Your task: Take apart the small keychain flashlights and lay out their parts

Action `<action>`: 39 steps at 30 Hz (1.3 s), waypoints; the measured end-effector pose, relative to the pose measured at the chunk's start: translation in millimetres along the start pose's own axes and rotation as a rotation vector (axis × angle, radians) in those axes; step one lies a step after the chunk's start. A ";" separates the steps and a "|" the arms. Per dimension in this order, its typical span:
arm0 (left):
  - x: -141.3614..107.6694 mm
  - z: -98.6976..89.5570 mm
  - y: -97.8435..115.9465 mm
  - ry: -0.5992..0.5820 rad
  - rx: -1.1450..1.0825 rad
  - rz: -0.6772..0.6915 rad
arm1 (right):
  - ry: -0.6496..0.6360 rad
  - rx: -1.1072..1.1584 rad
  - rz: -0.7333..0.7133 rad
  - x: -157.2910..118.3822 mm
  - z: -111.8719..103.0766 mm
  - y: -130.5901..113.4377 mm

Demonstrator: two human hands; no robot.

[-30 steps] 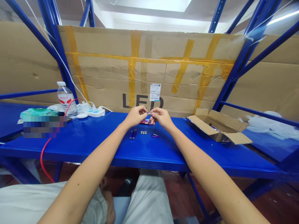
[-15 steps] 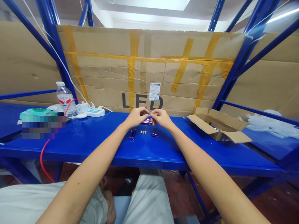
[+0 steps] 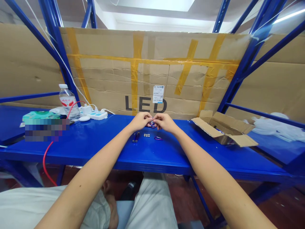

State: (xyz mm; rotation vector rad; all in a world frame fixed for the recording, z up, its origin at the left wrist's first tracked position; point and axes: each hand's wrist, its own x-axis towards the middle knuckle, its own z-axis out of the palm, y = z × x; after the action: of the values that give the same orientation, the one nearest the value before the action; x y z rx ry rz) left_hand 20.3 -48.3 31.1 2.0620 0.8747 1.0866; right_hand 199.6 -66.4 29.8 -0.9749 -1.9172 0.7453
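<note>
My left hand [image 3: 142,121] and my right hand [image 3: 165,121] meet over the middle of the blue table [image 3: 95,135], fingers bent and thumbs pinched close together. At their fingertips are small shiny metal pieces [image 3: 152,124], blue, purple and silver; I cannot make out their kind, nor which are held and which lie behind. In front of my left hand lie two slim dark purple tubes [image 3: 136,137] with silver ends. Several small silver button-like discs [image 3: 146,135] sit in a cluster beside them. A purple carabiner [image 3: 158,138] lies below my right hand.
An open cardboard box [image 3: 224,127] stands at the right. On the left are a water bottle [image 3: 69,101], a white power strip [image 3: 96,114], a green packet [image 3: 39,116] and a red cable [image 3: 45,162]. A large cardboard sheet [image 3: 107,76] closes off the back.
Both hands stay pinched together, with a small shift of the fingers and the shiny pieces between them. The tubes, discs and carabiner lie where they were.
</note>
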 end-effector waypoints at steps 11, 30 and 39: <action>-0.4 -20.9 -9.3 0.232 0.299 0.042 | -0.101 -0.446 0.218 1.2 -15.4 17.6; -6.1 -54.1 -30.5 -0.191 0.604 -0.445 | -0.228 -0.658 0.156 -2.1 -17.2 15.8; -7.8 -55.8 -29.1 -0.227 0.528 -0.516 | -0.395 -0.613 0.226 -3.9 -18.3 16.1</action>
State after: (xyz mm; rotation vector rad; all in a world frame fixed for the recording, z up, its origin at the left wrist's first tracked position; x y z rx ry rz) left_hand -38.7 -25.0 30.3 2.1160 1.5823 0.3555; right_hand 222.5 -58.9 24.3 -1.5241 -2.4830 0.5000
